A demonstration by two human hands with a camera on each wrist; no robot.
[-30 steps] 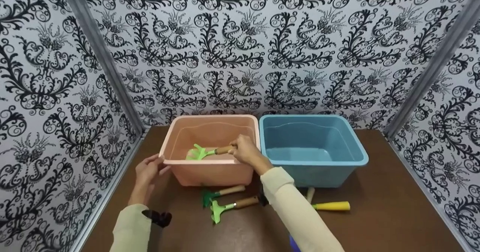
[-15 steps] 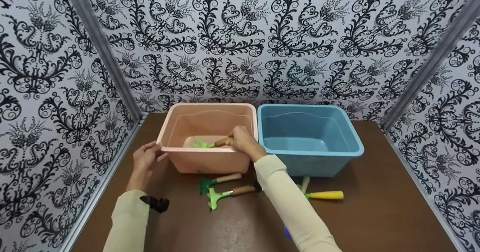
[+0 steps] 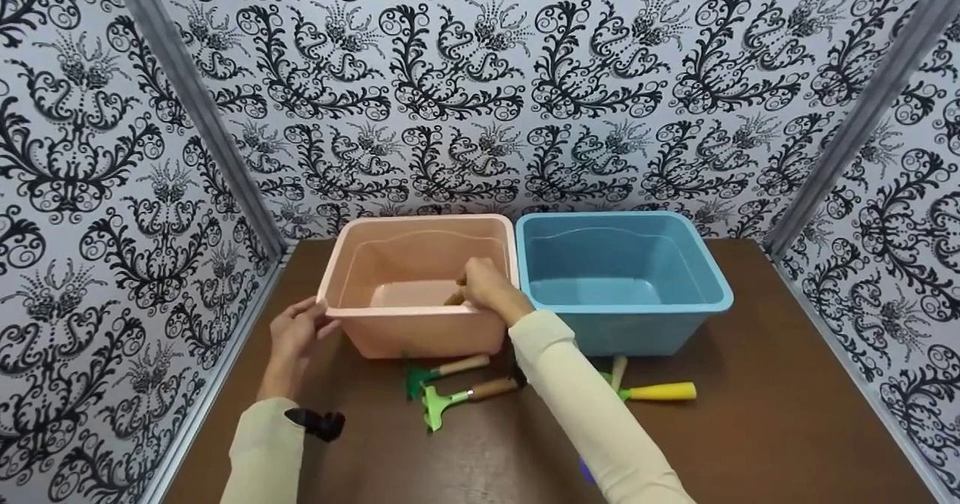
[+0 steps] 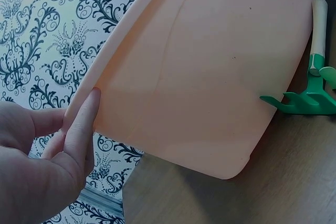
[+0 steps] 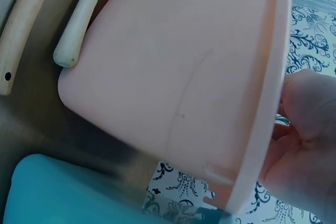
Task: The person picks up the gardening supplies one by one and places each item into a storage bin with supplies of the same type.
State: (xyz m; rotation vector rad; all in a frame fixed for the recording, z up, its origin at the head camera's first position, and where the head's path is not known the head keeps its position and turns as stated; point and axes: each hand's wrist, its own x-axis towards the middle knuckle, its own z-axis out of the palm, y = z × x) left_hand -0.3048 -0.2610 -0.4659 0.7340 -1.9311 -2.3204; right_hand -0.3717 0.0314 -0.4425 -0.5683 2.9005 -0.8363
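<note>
My left hand pinches the front left corner of the peach plastic bin; in the left wrist view the thumb and fingers are on its rim. My right hand reaches over the bin's front rim near the right corner and grips the wooden handle of a hand rake. Its light green head is hidden behind the front wall. In the right wrist view only part of the right hand shows beyond the rim, with the fingertips hidden.
A blue bin stands right beside the peach one. In front lie a dark green rake, a light green rake and a yellow-handled tool. A pale handle and a purple piece show partly by the right sleeve.
The hand rake has gone lower into the peach bin, its light green head dropping out of sight. My left hand stays at the rim corner. The head view has tilted slightly.
</note>
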